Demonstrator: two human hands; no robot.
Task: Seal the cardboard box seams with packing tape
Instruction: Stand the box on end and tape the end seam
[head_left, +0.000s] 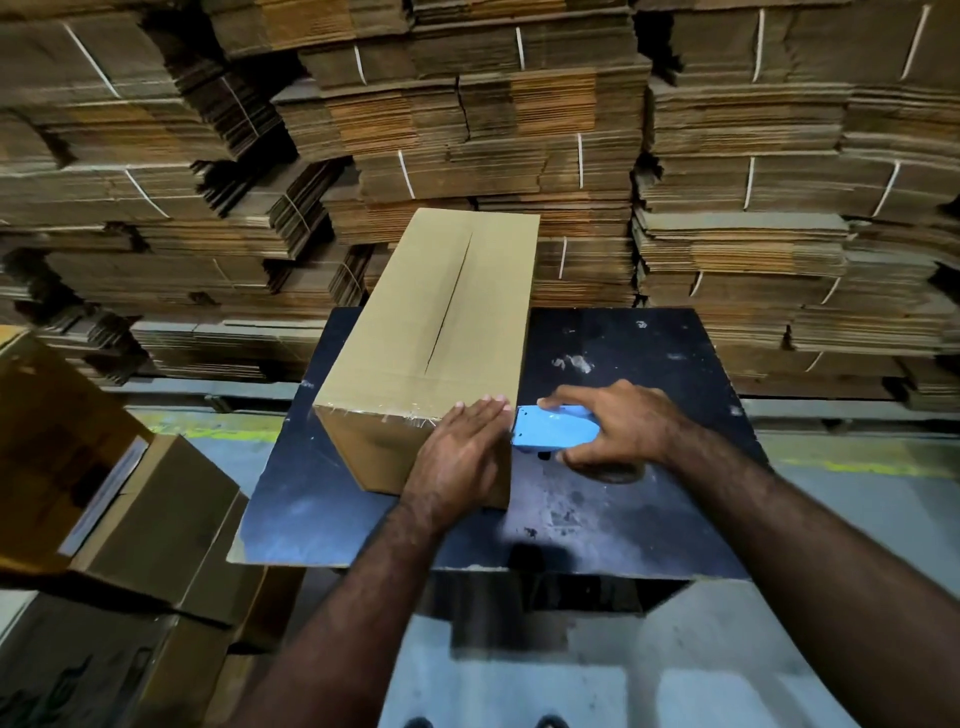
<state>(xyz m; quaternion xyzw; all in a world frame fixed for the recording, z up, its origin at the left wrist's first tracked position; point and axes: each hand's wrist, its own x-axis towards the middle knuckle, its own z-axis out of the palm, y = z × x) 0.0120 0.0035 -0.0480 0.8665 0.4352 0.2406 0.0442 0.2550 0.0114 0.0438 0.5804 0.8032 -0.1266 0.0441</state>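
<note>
Presently, head view: one long cardboard box (431, 332) lies on the dark bench (623, 493), top seam open, clear tape (395, 413) along its near edge. Left hand (460, 452) presses flat there, fingers straight. Right hand (618, 428), grip curled, holds one blue tape dispenser (553, 426) beside the box corner.

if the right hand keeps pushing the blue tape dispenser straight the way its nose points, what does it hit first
The right hand aims the blue tape dispenser leftward; its nose looks almost against the cardboard box at the near right corner, beside the left hand's fingertips. It would likely meet that corner first, though depth is unclear.
</note>
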